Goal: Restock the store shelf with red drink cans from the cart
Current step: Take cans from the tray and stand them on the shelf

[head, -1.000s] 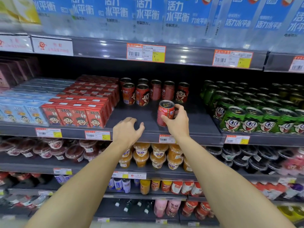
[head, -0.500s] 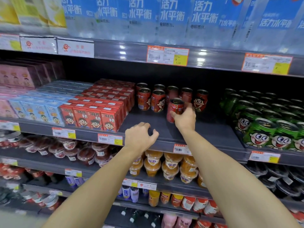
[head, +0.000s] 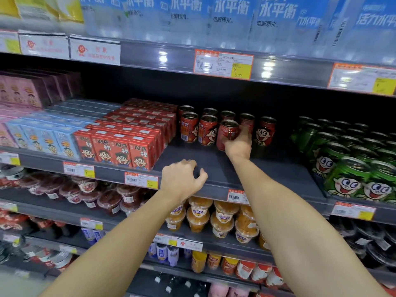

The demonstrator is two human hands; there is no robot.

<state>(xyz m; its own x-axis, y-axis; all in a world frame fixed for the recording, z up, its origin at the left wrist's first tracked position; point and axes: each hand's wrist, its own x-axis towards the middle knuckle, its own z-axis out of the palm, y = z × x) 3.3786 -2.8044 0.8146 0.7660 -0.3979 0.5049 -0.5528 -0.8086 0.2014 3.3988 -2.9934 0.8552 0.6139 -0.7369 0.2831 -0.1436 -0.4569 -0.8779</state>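
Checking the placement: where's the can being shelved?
In the head view, centre: the red can, gripped by the right hand, sits before the red can row, green cans rightward.

Cans [head: 227,133] on shelf [head: 214,168], cartons [head: 120,146] left

Bright overhead store light throws white glare spots on the upper shelf rail [head: 162,58]. The recess behind the red cans [head: 227,133] falls into deep shadow. Wide-angle distortion bends the shelves; the edges and price labels [head: 222,63] are softly blurred.
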